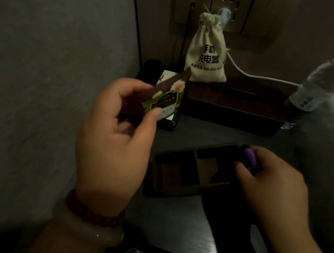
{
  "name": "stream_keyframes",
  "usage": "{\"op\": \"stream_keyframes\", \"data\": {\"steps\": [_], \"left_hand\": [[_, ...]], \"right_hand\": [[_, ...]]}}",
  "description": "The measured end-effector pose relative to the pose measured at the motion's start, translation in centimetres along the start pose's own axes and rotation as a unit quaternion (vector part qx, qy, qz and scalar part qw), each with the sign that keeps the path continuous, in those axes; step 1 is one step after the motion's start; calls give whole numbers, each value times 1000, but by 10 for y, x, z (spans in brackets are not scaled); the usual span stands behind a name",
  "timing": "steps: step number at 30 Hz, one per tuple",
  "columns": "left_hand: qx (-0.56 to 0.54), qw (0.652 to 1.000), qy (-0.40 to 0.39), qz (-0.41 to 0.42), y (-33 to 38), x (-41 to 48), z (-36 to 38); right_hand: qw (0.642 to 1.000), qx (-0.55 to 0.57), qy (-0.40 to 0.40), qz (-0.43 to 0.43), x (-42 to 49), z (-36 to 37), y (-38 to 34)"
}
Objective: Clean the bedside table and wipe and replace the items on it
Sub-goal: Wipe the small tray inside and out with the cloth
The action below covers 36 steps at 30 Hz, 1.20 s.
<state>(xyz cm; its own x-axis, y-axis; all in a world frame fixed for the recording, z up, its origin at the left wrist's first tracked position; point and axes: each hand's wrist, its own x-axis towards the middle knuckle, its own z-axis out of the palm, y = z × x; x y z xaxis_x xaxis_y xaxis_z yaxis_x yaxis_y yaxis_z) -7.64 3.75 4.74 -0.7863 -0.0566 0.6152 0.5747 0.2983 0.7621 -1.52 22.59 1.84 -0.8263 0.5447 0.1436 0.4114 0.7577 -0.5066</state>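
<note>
Head view: between the two hands a shallow wooden divided tray (174,193) sits on the bedside table (173,219). Its compartments are so dim that I cannot tell whether anything lies in them. Just beyond the left hand's fingertips stands a black holder (151,66) with printed packets in it. To the right of that holder, beyond both hands, is a dark tissue box (233,107) with a slot in its top. A cream drawstring pouch (208,53) with black Chinese characters stands upright behind the box, its neck tied shut, so what it holds is hidden. Beyond the right hand a clear plastic water bottle (323,82) with a pale cap stands at the far right end of the tissue box. A white cable (252,74) runs behind the box towards the bottle from the wall socket (229,1).

The left hand (117,132) is raised with its palm turned inward. Thumb and fingers pinch a dark sachet (166,97) printed with white flowers, held in front of the black holder. A red bead bracelet (92,211) and a pale bangle (106,235) circle that wrist. The right hand (271,181) hangs over the right end of the tray, knuckles up, its fingers curled round a small purple object (251,159)
</note>
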Motion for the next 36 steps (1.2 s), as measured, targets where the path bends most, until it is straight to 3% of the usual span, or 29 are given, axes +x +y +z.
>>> {"op": "stream_keyframes", "data": {"steps": [3, 7, 9, 11, 14, 16, 19, 23, 26, 29, 32, 36], "left_hand": [[146, 986, -34, 75, -19, -3, -4], [181, 973, -119, 76, -45, -17, 0], [180, 974, -136, 20, -53, -22, 2], [175, 971, -139, -87, -59, -24, 4], [103, 935, -156, -302, -68, -24, 5], [80, 918, -165, -352, -74, -23, 7], [125, 915, -207, -323, -78, -24, 7], [238, 915, -263, -191, -77, -30, 7], [169, 922, -340, -71, -68, -29, 4], [85, 909, -404, -58, -58, -32, 5], [47, 923, -382, -26, -58, -38, 10], [22, 954, -297, -29, -59, -41, 9]], "right_hand": [[999, -14, 21, 29, 4, -4, 7], [998, -22, 22, 56, 9, -6, 12], [998, -22, 14, 58, 9, -6, 13], [998, -20, 14, 58, 8, -5, 13], [998, -14, 6, 57, 8, -5, 14], [998, -10, 3, 58, 9, -4, 15], [998, -8, 15, 56, 11, -4, 19], [999, -2, 21, 46, 13, -6, 23], [999, 9, 34, 31, 15, -9, 27], [998, 49, 42, 9, 14, -13, 27], [991, 118, 51, -24, 11, -13, 21], [978, 203, 40, -19, 9, -10, 16]]}}
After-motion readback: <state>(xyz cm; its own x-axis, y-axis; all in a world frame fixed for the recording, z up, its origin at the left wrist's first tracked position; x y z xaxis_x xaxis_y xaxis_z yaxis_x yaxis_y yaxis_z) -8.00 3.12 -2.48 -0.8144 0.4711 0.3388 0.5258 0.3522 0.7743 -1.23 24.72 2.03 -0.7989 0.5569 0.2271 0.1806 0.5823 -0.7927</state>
